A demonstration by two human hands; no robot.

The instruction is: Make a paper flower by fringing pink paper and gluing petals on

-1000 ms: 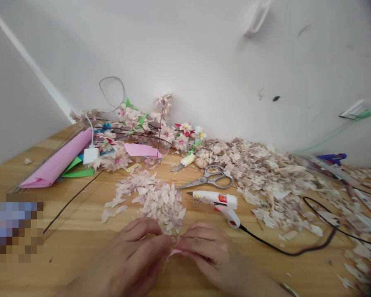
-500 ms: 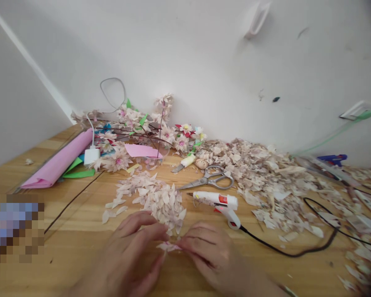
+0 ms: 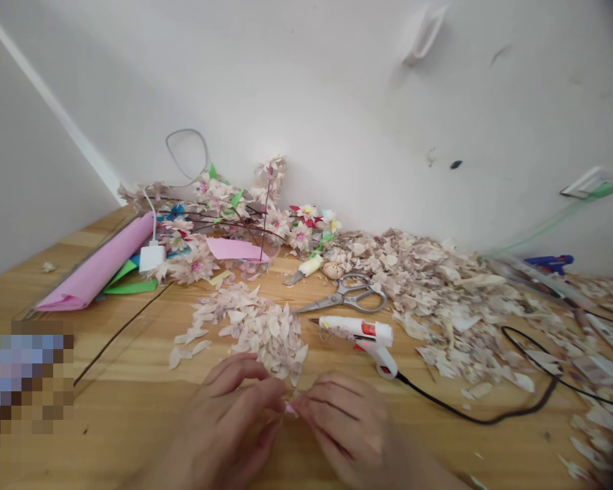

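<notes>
Close in front of me, my left hand (image 3: 240, 412) and my right hand (image 3: 344, 422) nearly meet. Between their fingertips is a small pink-and-white paper-like flower piece (image 3: 290, 408), mostly hidden by the fingers. My right thumb and fingers pinch it from the right. The left fingers curl onto its other side, with the thumb below. Just beyond the hands lies a heap of pale petals (image 3: 265, 330). A white glue gun (image 3: 357, 331) rests on its side past my right hand, and grey scissors (image 3: 350, 297) lie behind it.
Finished flowers on stems (image 3: 235, 211) lie against the wall. A large pile of dried petals (image 3: 439, 292) covers the right side. Rolled pink paper (image 3: 102, 262), a white charger (image 3: 152, 258) and a utility knife (image 3: 304, 270) lie farther back. A black cord (image 3: 470, 415) crosses the right.
My left hand has shifted slightly right, towards the right hand. The fingers have closed in over the flower piece, so less of its pale petals shows.
</notes>
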